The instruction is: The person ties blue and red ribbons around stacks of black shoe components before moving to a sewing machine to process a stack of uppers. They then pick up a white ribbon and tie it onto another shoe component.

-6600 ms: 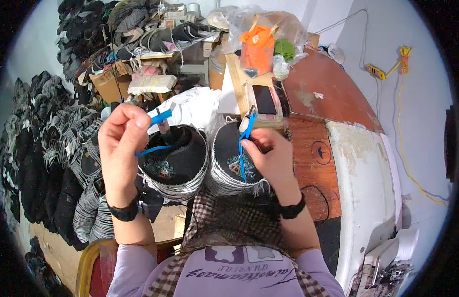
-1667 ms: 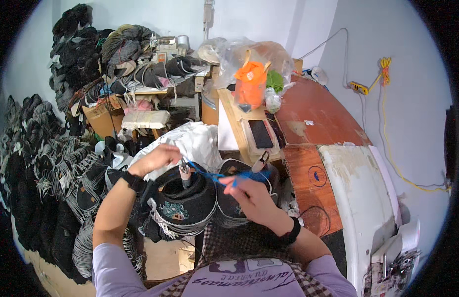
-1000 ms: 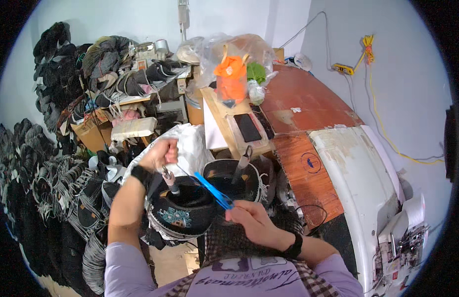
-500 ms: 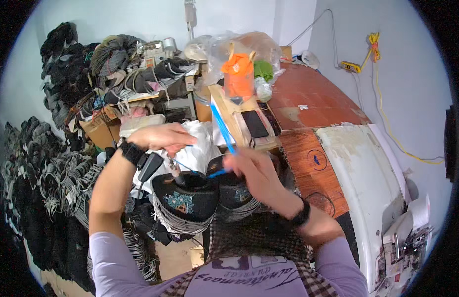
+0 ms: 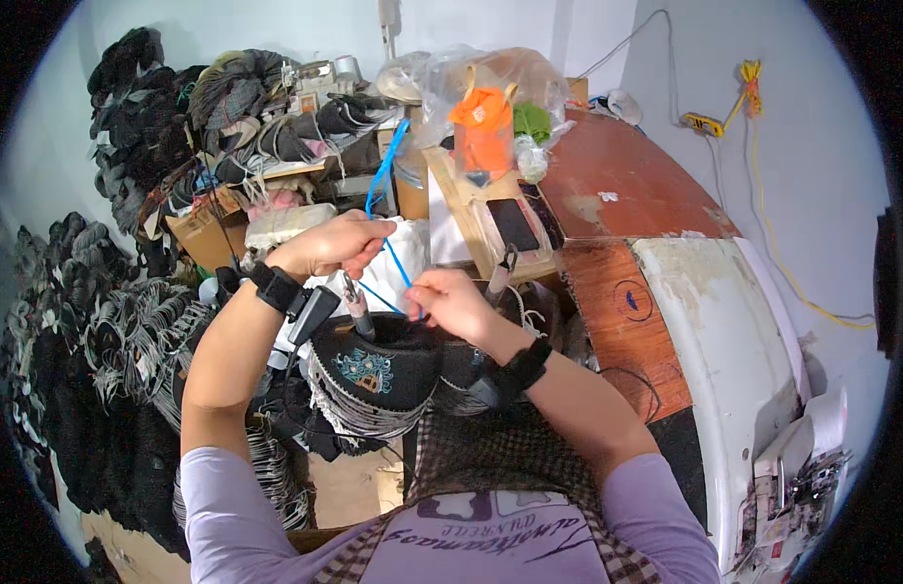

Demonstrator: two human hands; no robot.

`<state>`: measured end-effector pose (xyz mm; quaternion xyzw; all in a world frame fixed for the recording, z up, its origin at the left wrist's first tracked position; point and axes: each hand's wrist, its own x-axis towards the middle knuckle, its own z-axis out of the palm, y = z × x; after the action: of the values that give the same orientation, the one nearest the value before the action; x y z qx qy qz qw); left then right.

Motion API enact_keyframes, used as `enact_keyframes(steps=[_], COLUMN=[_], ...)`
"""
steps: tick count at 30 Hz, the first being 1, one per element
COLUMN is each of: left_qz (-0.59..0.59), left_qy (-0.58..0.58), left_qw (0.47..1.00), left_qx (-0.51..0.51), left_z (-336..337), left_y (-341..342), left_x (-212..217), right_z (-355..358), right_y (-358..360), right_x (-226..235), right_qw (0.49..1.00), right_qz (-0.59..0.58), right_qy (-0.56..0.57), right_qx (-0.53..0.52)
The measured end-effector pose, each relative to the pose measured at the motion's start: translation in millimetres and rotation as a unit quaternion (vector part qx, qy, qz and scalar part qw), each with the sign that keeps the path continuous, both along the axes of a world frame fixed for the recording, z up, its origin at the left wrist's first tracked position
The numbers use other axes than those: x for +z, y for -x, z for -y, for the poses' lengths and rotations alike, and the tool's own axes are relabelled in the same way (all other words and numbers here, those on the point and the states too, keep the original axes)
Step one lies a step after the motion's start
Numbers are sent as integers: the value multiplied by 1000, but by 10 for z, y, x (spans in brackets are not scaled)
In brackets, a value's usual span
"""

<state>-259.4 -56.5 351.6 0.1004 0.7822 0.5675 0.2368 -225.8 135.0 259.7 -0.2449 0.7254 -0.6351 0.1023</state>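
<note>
Head view shows a thin blue strip (image 5: 384,167) running between the person's two bare hands, above two side-by-side stacks of dark fabric pieces. The left hand (image 5: 340,243) is closed, its fingertips pressed together on the strip; one flat end sticks up above them, leaning slightly to the right. From there the strip slants down to the right hand (image 5: 453,305), which sits lower and a little to the right, pinching it between thumb and fingers. A second blue stretch slopes from below the left hand to the right hand's fingertips, just over the left stack (image 5: 408,370). Whether it loops around anything beneath the fingers cannot be told.

That stack bears a teal embroidered motif and pale fringed edges; the right stack (image 5: 461,365) touches it, partly covered by the right wrist. An upright holder with a metal hook (image 5: 358,310) rises from the left stack, near the left hand, and another holder (image 5: 501,273) stands beyond the right hand. White cloth (image 5: 411,248) lies behind the hands.
</note>
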Motion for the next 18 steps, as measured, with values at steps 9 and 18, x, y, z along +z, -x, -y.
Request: enact_keyframes(steps=[9, 18], left_qz=[14, -32], left_qy=[-267, 135], left_qw=[963, 977], left_qx=[-22, -161], left_z=[-120, 286], left_y=[38, -113], left_x=[42, -369], right_z=[-22, -29], right_y=[44, 50], right_x=[-74, 4], right_qw=[996, 959], right_qz=[36, 267], right_qy=[-74, 92], right_qx=[43, -25])
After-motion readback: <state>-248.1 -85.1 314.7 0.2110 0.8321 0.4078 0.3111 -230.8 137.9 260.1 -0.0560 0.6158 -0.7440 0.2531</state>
